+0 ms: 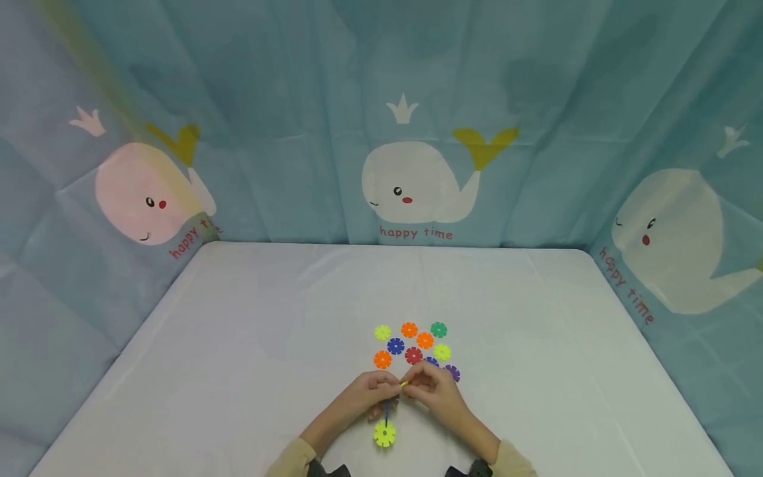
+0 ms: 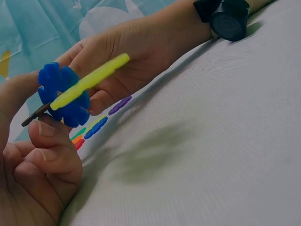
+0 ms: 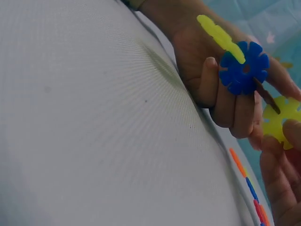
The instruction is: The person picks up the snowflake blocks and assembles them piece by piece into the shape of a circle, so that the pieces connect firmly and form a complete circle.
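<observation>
My left hand (image 1: 372,392) and right hand (image 1: 438,392) meet near the table's front middle. Fingers of the left hand grip a small chain of notched plastic snowflake discs. In the right wrist view the chain shows a yellow end disc (image 3: 221,37), a blue disc (image 3: 243,68) and a brown disc (image 3: 267,96) seen edge-on. Another yellow disc (image 3: 275,117) is pinched by the right hand and touches or overlaps the brown one; whether they interlock is unclear. From above, the yellow end disc (image 1: 384,434) shows below the left hand.
Loose discs lie just beyond the hands, among them orange (image 1: 408,329), green (image 1: 438,329), red (image 1: 414,356) and purple (image 1: 454,373). The right hand partly covers a blue disc (image 1: 432,362). A whale-print curtain (image 1: 298,192) borders the white table (image 1: 268,318).
</observation>
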`<move>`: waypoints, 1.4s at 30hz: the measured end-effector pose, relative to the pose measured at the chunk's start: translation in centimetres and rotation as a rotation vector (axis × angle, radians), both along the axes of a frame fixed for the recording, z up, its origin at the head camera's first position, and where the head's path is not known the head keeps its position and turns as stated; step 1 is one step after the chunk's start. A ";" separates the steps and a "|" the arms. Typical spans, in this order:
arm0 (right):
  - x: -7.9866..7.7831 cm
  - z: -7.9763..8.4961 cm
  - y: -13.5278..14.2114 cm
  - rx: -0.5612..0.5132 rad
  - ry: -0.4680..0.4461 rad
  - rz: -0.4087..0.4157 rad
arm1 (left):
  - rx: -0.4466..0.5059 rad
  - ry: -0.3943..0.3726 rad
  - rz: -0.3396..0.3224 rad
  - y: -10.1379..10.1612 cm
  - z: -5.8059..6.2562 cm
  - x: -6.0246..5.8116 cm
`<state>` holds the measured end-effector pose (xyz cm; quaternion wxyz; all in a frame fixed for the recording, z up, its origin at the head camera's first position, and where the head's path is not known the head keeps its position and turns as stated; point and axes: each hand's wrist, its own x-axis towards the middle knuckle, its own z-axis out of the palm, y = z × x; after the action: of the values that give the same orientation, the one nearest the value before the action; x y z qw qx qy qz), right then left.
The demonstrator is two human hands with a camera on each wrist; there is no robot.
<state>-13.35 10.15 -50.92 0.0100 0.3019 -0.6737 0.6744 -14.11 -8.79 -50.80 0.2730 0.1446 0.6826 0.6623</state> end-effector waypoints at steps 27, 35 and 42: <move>-1.9 0.1 4.5 0.666 0.189 -0.521 | 0.074 0.000 0.011 0.1 -0.5 -0.3; -1.2 -0.7 4.2 0.831 0.213 -0.455 | 0.094 -0.014 -0.001 0.3 -0.8 -0.3; -1.6 -0.8 3.8 0.685 0.180 -0.479 | 0.082 0.000 0.005 0.1 -0.6 -0.3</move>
<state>-14.95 13.96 -51.71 0.1243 0.1806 -0.9063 0.3612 -14.44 -8.71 -51.38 0.2654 0.1538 0.6553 0.6902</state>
